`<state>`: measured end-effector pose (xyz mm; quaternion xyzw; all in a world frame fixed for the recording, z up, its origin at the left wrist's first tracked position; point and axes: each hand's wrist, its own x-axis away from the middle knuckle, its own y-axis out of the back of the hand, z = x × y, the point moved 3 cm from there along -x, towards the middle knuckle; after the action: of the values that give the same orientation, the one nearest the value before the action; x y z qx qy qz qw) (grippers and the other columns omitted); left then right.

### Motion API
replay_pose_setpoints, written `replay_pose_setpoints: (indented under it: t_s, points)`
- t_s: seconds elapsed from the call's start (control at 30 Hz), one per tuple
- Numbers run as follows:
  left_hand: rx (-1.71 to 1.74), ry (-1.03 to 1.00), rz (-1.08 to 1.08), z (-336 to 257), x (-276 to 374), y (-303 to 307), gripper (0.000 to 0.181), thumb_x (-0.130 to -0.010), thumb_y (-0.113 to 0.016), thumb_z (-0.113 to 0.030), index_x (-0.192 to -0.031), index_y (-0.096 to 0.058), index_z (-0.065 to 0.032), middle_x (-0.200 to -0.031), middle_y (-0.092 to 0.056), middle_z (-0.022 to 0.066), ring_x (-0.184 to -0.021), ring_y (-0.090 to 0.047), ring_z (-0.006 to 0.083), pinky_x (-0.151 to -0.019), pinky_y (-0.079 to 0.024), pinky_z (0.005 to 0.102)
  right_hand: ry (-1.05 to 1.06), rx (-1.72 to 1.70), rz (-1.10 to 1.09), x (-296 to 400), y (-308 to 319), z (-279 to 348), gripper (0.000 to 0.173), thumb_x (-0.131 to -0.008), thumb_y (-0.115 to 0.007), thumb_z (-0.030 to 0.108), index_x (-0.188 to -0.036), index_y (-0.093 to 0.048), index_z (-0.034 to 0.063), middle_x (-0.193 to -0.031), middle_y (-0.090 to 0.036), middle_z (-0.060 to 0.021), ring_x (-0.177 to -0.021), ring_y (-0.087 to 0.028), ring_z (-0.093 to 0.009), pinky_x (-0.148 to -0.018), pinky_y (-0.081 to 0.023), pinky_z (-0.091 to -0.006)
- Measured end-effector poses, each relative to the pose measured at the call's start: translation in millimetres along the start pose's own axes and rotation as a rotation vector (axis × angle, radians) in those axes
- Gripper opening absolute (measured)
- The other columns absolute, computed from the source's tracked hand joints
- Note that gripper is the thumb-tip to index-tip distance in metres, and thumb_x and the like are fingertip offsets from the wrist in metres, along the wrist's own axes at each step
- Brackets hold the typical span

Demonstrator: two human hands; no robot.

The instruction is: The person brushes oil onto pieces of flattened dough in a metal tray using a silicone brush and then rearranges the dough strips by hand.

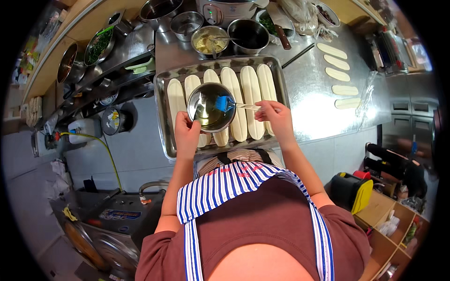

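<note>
My left hand grips the rim of a round steel bowl that holds a yellowish clear liquid. In my right hand is the clear handle of a basting brush; its blue bristle head is inside the bowl, at the right side. The bowl hangs over a rectangular metal tray, hiding part of what lies there. Several long pale dough strips lie side by side in the tray, each with a lengthwise groove. Whether the bristles touch the liquid I cannot tell.
Behind the tray stand a bowl of yellow paste, a pot of dark liquid and a white electric cooker. A cleaver and dark chopsticks lie at the back right. Smaller dough pieces rest on the steel counter to the right.
</note>
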<state>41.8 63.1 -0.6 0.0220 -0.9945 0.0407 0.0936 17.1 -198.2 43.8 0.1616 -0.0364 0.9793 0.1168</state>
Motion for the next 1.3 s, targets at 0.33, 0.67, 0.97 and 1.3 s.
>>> replay_pose_setpoints:
  t_s: [0.33,0.67,0.97,1.3]
  points:
    - [0.061,0.011,-0.065,6.7,-2.2,12.1,0.014,-0.081,-0.049,0.006,-0.085,-0.039,-0.0027,-0.075,-0.046,0.0034,-0.059,-0.051,0.0087,-0.051,-0.058,0.0291,0.178,0.272,-0.06,-61.9,28.0,8.2,0.024,-0.092,-0.059,0.023,-0.102,-0.067,0.0024,-0.078,-0.067,-0.0079,-0.069,-0.064,-0.016,-0.067,-0.051,-0.0255]
    - [-0.064,-0.015,-0.226,21.5,8.6,60.4,0.014,-0.081,-0.049,0.007,-0.088,-0.04,-0.0012,-0.077,-0.046,0.004,-0.064,-0.051,0.0094,-0.054,-0.059,0.0291,0.917,1.33,0.6,-53.7,-9.7,-11.0,0.014,-0.086,-0.058,0.018,-0.096,-0.067,0.0121,-0.083,-0.06,-0.0079,-0.082,-0.061,-0.026,-0.071,-0.052,-0.0368]
    - [0.036,0.022,-0.228,9.0,21.3,56.4,0.013,-0.082,-0.048,0.007,-0.089,-0.041,-0.0012,-0.078,-0.046,0.0034,-0.064,-0.051,0.0089,-0.054,-0.058,0.027,0.989,1.214,0.477,-104.2,-24.5,22.1,0.017,-0.085,-0.058,0.014,-0.1,-0.066,0.0108,-0.08,-0.059,-0.0087,-0.085,-0.061,-0.025,-0.069,-0.052,-0.0364]
    - [0.028,0.042,-0.226,16.8,24.5,49.3,0.015,-0.081,-0.048,0.007,-0.089,-0.039,-0.0024,-0.077,-0.045,0.0039,-0.062,-0.051,0.0091,-0.052,-0.058,0.0283,0.806,1.242,0.861,-0.4,18.1,7.1,0.023,-0.082,-0.059,0.01,-0.104,-0.065,0.0073,-0.089,-0.062,-0.0077,-0.082,-0.061,-0.025,-0.069,-0.052,-0.037]
